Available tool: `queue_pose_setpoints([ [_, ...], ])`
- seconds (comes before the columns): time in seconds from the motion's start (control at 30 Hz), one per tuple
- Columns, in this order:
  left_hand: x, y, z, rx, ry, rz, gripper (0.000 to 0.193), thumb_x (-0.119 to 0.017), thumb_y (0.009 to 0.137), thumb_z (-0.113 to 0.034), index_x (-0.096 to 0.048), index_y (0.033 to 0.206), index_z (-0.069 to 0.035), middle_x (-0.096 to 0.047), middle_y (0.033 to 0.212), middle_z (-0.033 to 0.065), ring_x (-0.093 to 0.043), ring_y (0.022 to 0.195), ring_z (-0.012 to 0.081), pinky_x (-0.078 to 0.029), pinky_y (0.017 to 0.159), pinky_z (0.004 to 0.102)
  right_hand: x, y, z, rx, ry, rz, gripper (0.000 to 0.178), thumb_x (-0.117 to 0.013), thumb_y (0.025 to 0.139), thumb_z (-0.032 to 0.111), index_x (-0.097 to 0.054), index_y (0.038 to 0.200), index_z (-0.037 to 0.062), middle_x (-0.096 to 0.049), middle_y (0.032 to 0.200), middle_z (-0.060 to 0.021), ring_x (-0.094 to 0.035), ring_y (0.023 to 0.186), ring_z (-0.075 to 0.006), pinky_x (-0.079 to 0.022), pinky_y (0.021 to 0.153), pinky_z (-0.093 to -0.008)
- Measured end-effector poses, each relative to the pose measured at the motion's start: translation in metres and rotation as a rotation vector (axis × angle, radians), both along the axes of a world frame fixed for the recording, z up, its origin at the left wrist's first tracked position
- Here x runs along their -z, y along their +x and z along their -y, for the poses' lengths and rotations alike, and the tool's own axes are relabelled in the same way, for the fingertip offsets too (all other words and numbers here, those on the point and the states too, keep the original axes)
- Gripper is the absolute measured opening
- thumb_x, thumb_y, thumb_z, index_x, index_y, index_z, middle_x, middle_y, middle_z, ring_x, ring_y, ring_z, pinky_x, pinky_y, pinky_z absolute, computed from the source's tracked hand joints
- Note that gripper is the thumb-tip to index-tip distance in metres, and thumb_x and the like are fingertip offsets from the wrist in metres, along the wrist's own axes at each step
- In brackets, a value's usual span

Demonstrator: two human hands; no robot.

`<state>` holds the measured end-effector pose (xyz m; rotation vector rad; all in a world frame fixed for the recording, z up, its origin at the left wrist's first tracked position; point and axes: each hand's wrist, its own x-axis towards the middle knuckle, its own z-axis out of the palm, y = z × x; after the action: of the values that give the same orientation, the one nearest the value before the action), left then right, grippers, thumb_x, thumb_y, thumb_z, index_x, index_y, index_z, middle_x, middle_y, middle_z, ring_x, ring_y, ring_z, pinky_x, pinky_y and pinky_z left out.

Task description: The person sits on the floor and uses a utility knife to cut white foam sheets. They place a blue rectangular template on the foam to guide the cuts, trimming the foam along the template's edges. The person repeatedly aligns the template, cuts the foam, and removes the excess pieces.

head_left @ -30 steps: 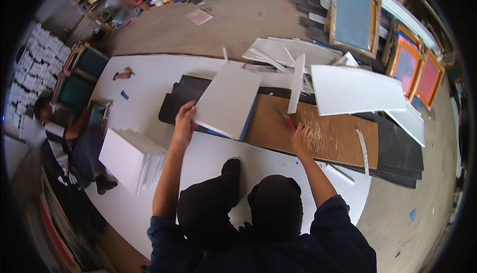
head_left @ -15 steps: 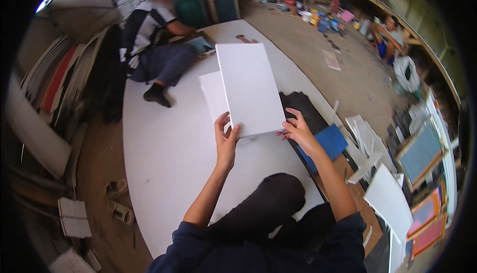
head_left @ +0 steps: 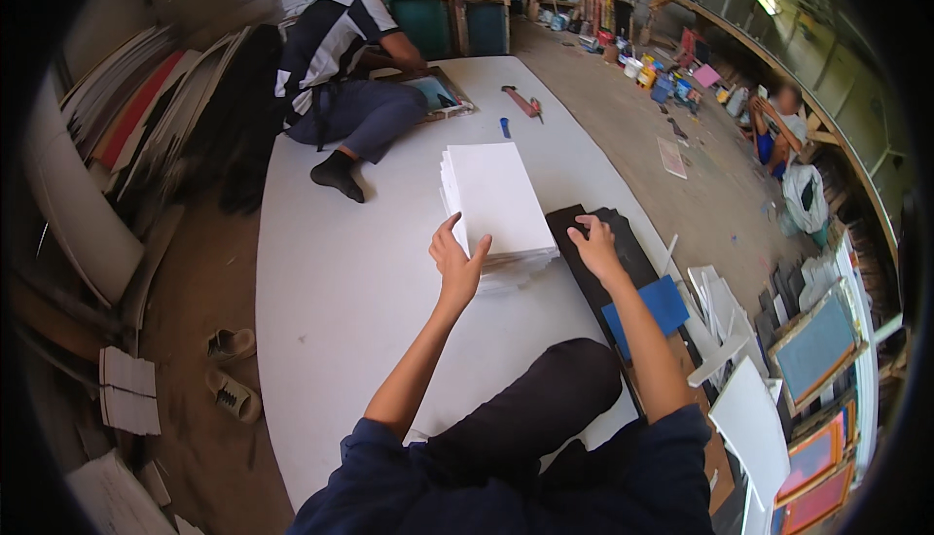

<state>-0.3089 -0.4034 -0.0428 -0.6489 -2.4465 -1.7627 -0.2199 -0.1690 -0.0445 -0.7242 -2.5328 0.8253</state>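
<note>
A stack of white rectangular sheets (head_left: 501, 195) rests on the white tabletop (head_left: 341, 292) in front of me, its edges a little uneven. At its left side is my left hand (head_left: 457, 256), thumb and fingers spread, close to the near left corner. My right hand (head_left: 595, 243) hovers off the stack's right side with fingers apart and nothing in them. Beneath that hand lie black sheets (head_left: 632, 248). A blue sheet (head_left: 647, 316) is beside my right forearm.
Across the table a person (head_left: 341, 78) sits over a framed screen (head_left: 438, 94). A hammer (head_left: 522, 100) and a small blue tool (head_left: 505, 127) lie near. White offcuts (head_left: 725, 321) and framed screens (head_left: 817, 345) crowd the right. Shoes (head_left: 233, 394) stand on the floor at left.
The white sheets I gripped in both hands are now down on the stack. Both hands have let go and moved apart. My view has shifted slightly.
</note>
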Motion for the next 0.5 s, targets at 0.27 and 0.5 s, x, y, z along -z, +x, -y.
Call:
queue_pose_setpoints([
  [0.27,-0.041,0.053,-0.096,0.626,0.281,-0.076,0.037,-0.057,0.084,-0.025,-0.049,0.112,-0.003,-0.055,0.108,0.0102,-0.047,0.106,0.0225,-0.033,0.092,0.0351,-0.068,0.158,-0.014,-0.113,0.006,0.083,0.026,-0.054,0.084,0.022,-0.053,0.105,0.0064,-0.048,0.107,-0.0154,-0.045,0.106,-0.0310,-0.036,0.092,-0.0380],
  [0.5,0.048,0.154,-0.234,1.171,-0.004,0.147,0.027,-0.056,0.085,-0.019,-0.055,0.105,-0.001,-0.059,0.102,0.0125,-0.059,0.092,0.0208,-0.045,0.082,0.0317,0.016,0.378,-0.098,0.445,-0.089,0.183,0.023,-0.057,0.082,0.015,-0.055,0.100,-0.0003,-0.059,0.095,-0.0153,-0.057,0.088,-0.0248,-0.046,0.077,-0.0335],
])
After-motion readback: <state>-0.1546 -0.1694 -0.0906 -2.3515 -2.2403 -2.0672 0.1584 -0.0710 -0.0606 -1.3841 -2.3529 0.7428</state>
